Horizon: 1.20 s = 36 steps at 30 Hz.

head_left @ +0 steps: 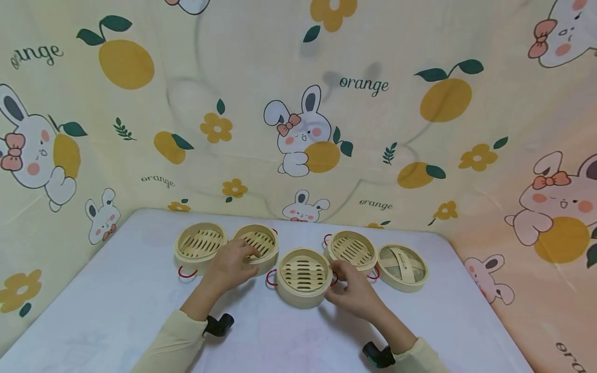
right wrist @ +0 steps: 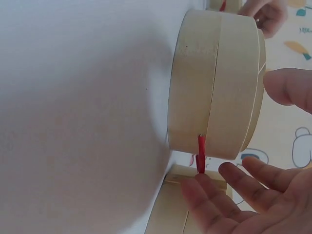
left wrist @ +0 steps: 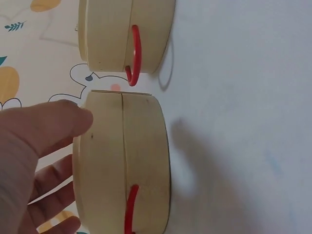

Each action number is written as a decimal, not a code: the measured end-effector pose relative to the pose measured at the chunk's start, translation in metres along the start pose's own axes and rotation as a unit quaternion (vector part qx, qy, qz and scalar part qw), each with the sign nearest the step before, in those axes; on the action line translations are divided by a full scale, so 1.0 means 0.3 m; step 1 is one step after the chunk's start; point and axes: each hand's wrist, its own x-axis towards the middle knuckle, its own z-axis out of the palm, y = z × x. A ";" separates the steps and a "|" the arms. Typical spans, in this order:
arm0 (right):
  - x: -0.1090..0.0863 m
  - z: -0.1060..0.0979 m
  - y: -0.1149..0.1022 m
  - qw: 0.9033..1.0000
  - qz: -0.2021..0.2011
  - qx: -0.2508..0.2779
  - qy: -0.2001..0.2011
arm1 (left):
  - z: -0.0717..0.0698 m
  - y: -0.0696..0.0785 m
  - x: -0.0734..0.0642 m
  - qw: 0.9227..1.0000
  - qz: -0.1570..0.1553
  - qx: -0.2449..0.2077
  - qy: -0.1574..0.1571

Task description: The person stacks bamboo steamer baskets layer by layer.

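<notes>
Several round bamboo steamer baskets stand on the table, some with red loop handles. My left hand (head_left: pixel 231 267) is over the second steamer basket from the left (head_left: pixel 265 241), its fingers spread above the slatted top. In the left wrist view the thumb lies at that basket's upper edge; whether it touches cannot be told. My right hand (head_left: pixel 355 291) is beside the front middle steamer basket (head_left: pixel 304 298), by its right red handle (right wrist: pixel 201 151). In the right wrist view thumb and fingers are spread apart, holding nothing.
Another slatted steamer basket (head_left: pixel 201 243) stands at the far left, next to the second one. On the right are a slatted basket (head_left: pixel 352 248) and a round piece with a woven, crossed-strip top (head_left: pixel 403 267). A patterned cloth (head_left: pixel 242 77) hangs behind the white table (head_left: pixel 280 342).
</notes>
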 end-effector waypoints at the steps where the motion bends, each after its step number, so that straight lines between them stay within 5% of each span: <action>1: 0.000 0.002 0.001 1.000 0.000 -0.001 0.001 | 0.002 -0.001 0.000 1.000 0.000 -0.001 -0.001; 36: 0.015 0.014 0.021 0.999 -0.013 -0.042 0.005 | 0.040 0.006 0.000 0.998 -0.027 0.028 0.050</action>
